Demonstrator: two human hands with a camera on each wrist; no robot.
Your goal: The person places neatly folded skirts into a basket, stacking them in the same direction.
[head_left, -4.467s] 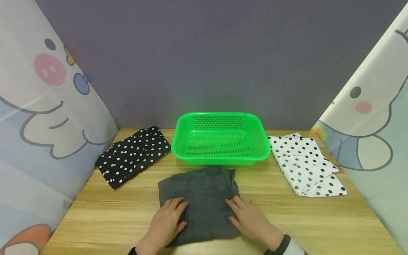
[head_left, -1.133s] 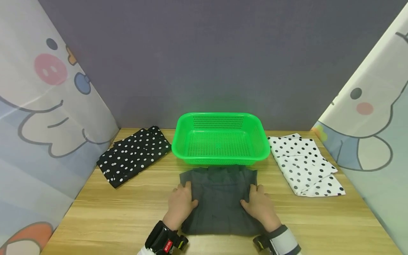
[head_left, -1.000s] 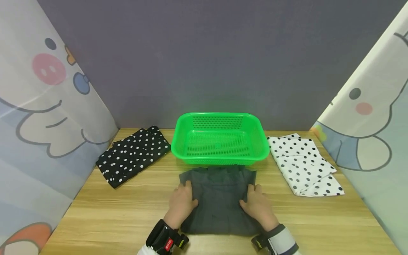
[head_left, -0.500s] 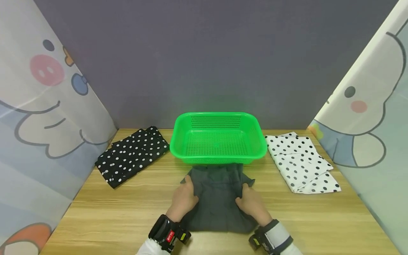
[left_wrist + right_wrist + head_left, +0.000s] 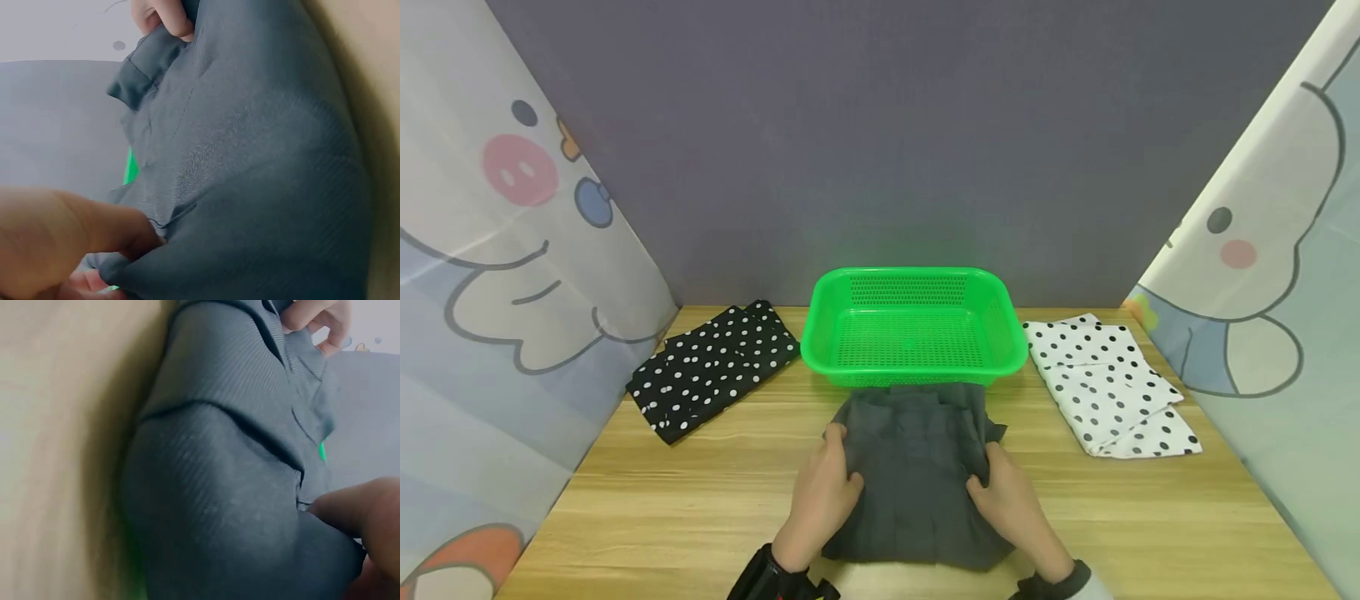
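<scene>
A folded dark grey garment (image 5: 917,475) lies in front of the green basket, its far edge overlapping the basket's front in the head view. My left hand (image 5: 823,492) pinches its left side between thumb and fingers. On the right side my right hand (image 5: 1011,500) pinches it the same way. In the left wrist view the left thumb (image 5: 125,228) presses into the fabric, and the cloth bulges between the two hands. The right wrist view shows the right thumb (image 5: 344,503) on top of the cloth, with layered folds beside it. The fingertips beneath the fabric are hidden.
The green perforated basket (image 5: 913,375) stands at the back middle with nothing in it. Left of it lies a folded black cloth with white dots (image 5: 715,367); to its right, a folded white cloth with black dots (image 5: 1112,392). A grey wall (image 5: 902,150) rises behind.
Earlier both hands lay flat on the spread grey garment; they have since taken hold of its sides. Just now its near edge has shifted slightly toward me and its folds have bunched up.
</scene>
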